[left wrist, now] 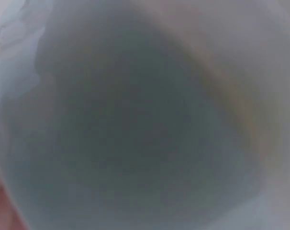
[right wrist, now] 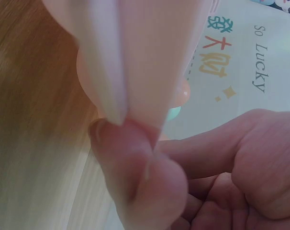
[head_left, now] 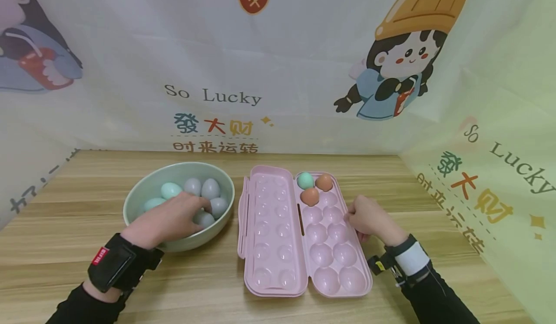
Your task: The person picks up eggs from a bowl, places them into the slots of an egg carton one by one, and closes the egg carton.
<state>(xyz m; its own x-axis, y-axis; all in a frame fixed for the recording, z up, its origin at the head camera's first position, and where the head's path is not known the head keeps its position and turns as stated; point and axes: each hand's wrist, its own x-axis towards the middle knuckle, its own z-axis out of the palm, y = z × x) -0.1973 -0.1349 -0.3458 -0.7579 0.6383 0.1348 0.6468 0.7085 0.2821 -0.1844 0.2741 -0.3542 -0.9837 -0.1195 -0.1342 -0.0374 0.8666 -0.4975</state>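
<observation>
My left hand reaches into a pale green bowl, its thumb and fingers curled about a grey egg near the right side. More grey eggs and pale green eggs lie around it. The left wrist view is mostly a grey-green blur. A pink egg box lies unfolded right of the bowl, and my right hand pinches its right edge. In the right wrist view the thumb and fingertips grip that rim. At the box's far end sit a green egg and two brown eggs.
Everything stands on a wood-grain table. A white printed cloth hangs behind the table and along its right side. The box's lid half lies between the bowl and the egg cups.
</observation>
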